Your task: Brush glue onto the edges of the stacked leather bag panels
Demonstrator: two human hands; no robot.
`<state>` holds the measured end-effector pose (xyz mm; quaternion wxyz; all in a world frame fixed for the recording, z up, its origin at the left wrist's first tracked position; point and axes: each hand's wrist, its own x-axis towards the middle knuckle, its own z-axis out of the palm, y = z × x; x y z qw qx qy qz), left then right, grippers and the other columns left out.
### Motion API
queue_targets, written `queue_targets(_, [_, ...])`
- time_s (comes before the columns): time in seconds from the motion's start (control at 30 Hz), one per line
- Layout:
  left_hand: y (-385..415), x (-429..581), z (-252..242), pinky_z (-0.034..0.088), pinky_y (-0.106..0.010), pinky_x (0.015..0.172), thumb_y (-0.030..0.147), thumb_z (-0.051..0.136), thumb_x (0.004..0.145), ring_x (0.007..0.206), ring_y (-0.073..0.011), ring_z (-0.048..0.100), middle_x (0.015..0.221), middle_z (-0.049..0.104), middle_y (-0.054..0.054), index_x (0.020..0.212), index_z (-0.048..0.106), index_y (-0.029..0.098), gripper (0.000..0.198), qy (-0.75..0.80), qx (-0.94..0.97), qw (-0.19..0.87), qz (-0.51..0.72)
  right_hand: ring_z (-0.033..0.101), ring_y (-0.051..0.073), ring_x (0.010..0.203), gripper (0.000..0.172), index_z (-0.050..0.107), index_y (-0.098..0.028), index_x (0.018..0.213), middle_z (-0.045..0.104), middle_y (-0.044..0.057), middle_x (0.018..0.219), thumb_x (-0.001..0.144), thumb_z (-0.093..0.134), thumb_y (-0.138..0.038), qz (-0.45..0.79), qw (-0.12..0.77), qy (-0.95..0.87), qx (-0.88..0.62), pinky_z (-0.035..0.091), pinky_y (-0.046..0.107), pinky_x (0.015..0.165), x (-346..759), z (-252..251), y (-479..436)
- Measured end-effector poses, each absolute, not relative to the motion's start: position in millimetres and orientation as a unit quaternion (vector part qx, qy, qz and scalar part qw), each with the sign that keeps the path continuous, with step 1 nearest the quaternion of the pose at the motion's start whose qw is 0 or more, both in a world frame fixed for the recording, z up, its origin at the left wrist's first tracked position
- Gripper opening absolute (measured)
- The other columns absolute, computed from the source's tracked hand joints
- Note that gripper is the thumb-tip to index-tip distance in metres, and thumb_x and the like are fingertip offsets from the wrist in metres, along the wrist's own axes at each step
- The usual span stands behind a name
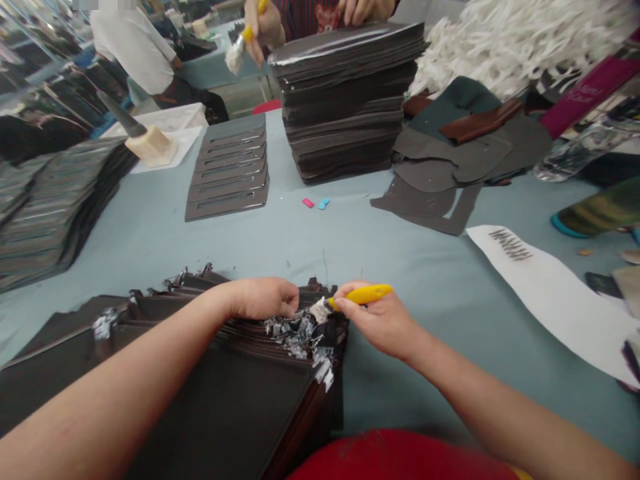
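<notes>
1. Left hand is pressing down on a fanned stack of dark sheet pieces, fingers curling over the stack's edge; whether it is pinching anything, I cannot tell.
2. Right hand is holding a yellow-handled brush in a narrow grip between thumb and fingers, its whitened bristles touching the stack's edge.
3. The stack is lying on a pale blue table cover, directly before the wearer, its edges carrying white flaky residue.
4. Opposite, a co-worker's hand is gripping a similar brush beside a tall pile of dark pieces.
5. Slotted dark plates are lying near pink and blue scraps.
</notes>
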<state>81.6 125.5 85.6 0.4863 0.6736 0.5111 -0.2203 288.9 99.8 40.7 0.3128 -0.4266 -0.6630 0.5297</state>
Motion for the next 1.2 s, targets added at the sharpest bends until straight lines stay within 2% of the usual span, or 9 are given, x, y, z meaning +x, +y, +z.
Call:
queue_targets(0.1, [117.9,83.9,78.8,0.037,-0.021,0.058,0.013,0.047,0.064,0.064,-0.0137,0.048,0.070,0.056,0.000,0.090,0.057,0.016,0.028,0.526,0.698,0.436,-0.216,0.051,0.013,0.063,0.011,0.057,-0.019,0.071,0.057,-0.001,0.065,0.078,0.050,-0.023,0.494,0.326,-0.669,-0.449,0.039,0.024,0.060,289.7,39.3,99.2])
queue_targets(0.27, [102.0,74.0,70.8,0.036,-0.029,0.087,0.019,0.043,0.074,0.093,-0.0185,0.050,0.102,0.054,-0.007,0.105,0.057,0.017,0.035,0.501,0.748,0.415,-0.131,0.051,0.012,0.059,0.014,0.057,-0.019,0.071,0.056,-0.002,0.063,0.081,0.047,-0.024,0.483,0.322,-0.701,-0.414,0.039,0.023,0.057,289.6,48.3,97.5])
queue_targets(0.43, [99.9,74.1,68.8,0.034,-0.031,0.092,0.017,0.046,0.072,0.100,-0.0205,0.048,0.107,0.053,-0.009,0.109,0.054,0.015,0.038,0.518,0.741,0.405,-0.139,0.054,0.013,0.067,0.013,0.057,-0.019,0.072,0.059,-0.001,0.068,0.080,0.048,-0.021,0.411,0.304,-0.762,-0.397,0.039,0.024,0.065,282.9,33.8,100.8])
queue_targets(0.53, [101.2,76.2,68.9,0.036,-0.030,0.089,0.016,0.047,0.071,0.096,-0.0200,0.049,0.104,0.054,-0.007,0.105,0.056,0.016,0.035,0.520,0.739,0.406,-0.139,0.054,0.013,0.066,0.012,0.058,-0.019,0.074,0.059,-0.001,0.069,0.080,0.049,-0.023,0.412,0.352,-0.721,-0.433,0.040,0.024,0.064,288.1,40.3,103.9])
queue_targets(0.67, [100.2,75.7,68.2,0.040,-0.025,0.073,0.011,0.043,0.068,0.079,-0.0160,0.051,0.082,0.056,-0.002,0.084,0.057,0.017,0.022,0.526,0.718,0.435,-0.136,0.051,0.013,0.059,0.014,0.058,-0.018,0.074,0.056,-0.001,0.064,0.080,0.050,-0.028,0.463,0.394,-0.646,-0.461,0.039,0.024,0.056,301.2,58.1,105.6])
queue_targets(0.8, [95.6,72.7,67.7,0.038,-0.024,0.072,0.014,0.044,0.070,0.075,-0.0140,0.047,0.075,0.051,-0.001,0.067,0.055,0.016,0.012,0.508,0.744,0.432,-0.043,0.049,0.012,0.058,0.016,0.057,-0.017,0.072,0.054,-0.001,0.061,0.079,0.050,-0.029,0.536,0.387,-0.597,-0.456,0.040,0.025,0.057,304.3,51.8,105.6])
queue_targets(0.93, [89.9,69.7,67.2,0.037,-0.025,0.078,0.019,0.044,0.073,0.081,-0.0145,0.047,0.079,0.051,-0.003,0.065,0.056,0.015,0.014,0.521,0.733,0.437,0.030,0.050,0.012,0.060,0.013,0.056,-0.016,0.073,0.054,0.000,0.065,0.075,0.053,-0.028,0.641,0.343,-0.554,-0.406,0.041,0.025,0.057,295.7,37.9,102.2])
queue_targets(1.07, [85.3,67.0,64.0,0.038,-0.022,0.067,0.021,0.045,0.073,0.070,-0.0123,0.048,0.070,0.051,0.001,0.068,0.052,0.016,0.010,0.563,0.680,0.470,0.015,0.050,0.012,0.061,0.011,0.058,-0.016,0.075,0.055,0.000,0.067,0.072,0.057,-0.027,0.691,0.329,-0.539,-0.352,0.041,0.024,0.057,295.4,44.8,99.9])
queue_targets(1.2, [85.0,66.7,60.1,0.035,-0.020,0.058,0.026,0.048,0.072,0.061,-0.0107,0.045,0.062,0.048,0.004,0.070,0.049,0.017,0.009,0.592,0.652,0.474,0.020,0.050,0.011,0.060,0.011,0.059,-0.016,0.076,0.056,0.000,0.066,0.073,0.056,-0.027,0.669,0.353,-0.535,-0.377,0.040,0.023,0.055,300.4,53.4,104.8])
